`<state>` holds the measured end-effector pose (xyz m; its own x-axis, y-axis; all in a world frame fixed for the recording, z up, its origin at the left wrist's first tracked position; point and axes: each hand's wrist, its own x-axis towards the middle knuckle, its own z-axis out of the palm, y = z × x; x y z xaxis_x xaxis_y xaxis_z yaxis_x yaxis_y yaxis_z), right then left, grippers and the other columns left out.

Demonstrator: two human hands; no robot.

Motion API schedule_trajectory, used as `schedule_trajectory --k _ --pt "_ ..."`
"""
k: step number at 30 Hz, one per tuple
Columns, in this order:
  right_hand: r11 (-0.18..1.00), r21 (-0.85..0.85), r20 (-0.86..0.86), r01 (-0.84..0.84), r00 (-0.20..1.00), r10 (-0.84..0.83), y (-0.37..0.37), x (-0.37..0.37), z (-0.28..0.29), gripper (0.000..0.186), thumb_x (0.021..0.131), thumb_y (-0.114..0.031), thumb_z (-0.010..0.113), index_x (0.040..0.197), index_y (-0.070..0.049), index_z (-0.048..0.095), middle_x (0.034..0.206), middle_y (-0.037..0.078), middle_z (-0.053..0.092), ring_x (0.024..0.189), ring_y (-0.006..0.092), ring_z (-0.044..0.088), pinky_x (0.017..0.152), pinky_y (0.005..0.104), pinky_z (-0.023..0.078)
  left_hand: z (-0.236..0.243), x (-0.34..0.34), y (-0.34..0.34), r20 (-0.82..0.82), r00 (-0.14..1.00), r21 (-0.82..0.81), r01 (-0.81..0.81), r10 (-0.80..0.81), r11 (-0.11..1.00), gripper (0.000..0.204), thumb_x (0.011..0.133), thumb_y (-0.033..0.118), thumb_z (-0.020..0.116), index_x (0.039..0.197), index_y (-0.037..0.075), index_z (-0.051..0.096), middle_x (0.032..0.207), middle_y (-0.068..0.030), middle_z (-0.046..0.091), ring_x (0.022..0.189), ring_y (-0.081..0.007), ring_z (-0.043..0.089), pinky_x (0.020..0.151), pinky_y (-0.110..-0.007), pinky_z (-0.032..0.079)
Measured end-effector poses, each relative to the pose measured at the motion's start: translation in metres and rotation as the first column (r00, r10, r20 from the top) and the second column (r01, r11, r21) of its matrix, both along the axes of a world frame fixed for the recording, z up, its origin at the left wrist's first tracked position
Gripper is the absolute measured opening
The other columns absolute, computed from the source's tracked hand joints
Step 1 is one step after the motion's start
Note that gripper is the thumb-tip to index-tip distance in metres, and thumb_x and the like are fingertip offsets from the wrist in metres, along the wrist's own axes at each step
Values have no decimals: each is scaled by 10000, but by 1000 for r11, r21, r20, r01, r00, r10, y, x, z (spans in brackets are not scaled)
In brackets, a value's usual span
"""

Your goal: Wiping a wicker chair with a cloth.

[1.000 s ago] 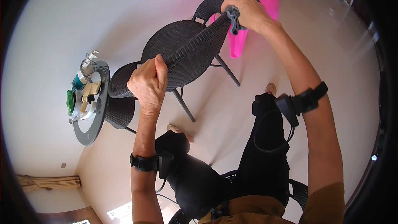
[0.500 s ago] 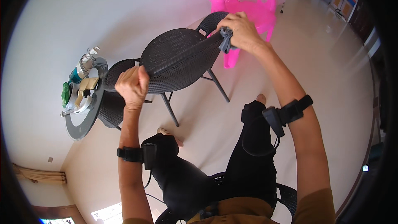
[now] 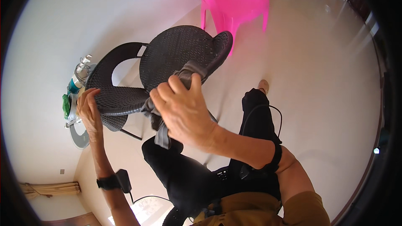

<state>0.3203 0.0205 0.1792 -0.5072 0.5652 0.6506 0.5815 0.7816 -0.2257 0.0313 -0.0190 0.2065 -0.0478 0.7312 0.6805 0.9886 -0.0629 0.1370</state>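
Note:
A black woven chair (image 3: pixel 173 52) stands in front of me, its curved back turned toward me. My left hand (image 3: pixel 89 109) grips the left part of the back, fingers bent over its edge. A grey cloth (image 3: pixel 192 70) is bunched in my right hand (image 3: pixel 184 111), against the middle of the back's rim. Its loose ends (image 3: pixel 163 136) hang below the hand. The right hand and cloth hide part of the rim.
A pink plastic chair (image 3: pixel 243 4) stands beyond the black one. Left, by the wall, a round table (image 3: pixel 79 140) holds a bottle with a coiled cable (image 3: pixel 79 75) and a green bag (image 3: pixel 66 105). My knees (image 3: pixel 163 150) are just below the chair.
My right hand has moved with the cloth from the rim's far right end toward the middle, nearer me. My left hand has shifted left and lower. The chair has turned and tilted.

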Motion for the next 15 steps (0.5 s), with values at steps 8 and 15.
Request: schedule_trajectory --k 8,15 --pt "941 -168 -98 -293 955 280 17 19 1 364 591 -143 711 949 -128 647 914 -3 602 1053 215 478 814 445 336 14 125 55 266 929 -494 361 -258 791 277 916 259 548 938 -1 643 822 -153 645 691 -326 619 612 -374 464" --pt "849 -493 160 -190 939 303 170 108 -57 376 695 -177 723 1070 -187 696 1131 -11 662 1177 241 484 1071 512 276 15 137 58 380 916 -670 369 -129 644 330 932 239 518 1190 38 558 900 -192 629 762 -326 619 656 -378 470"
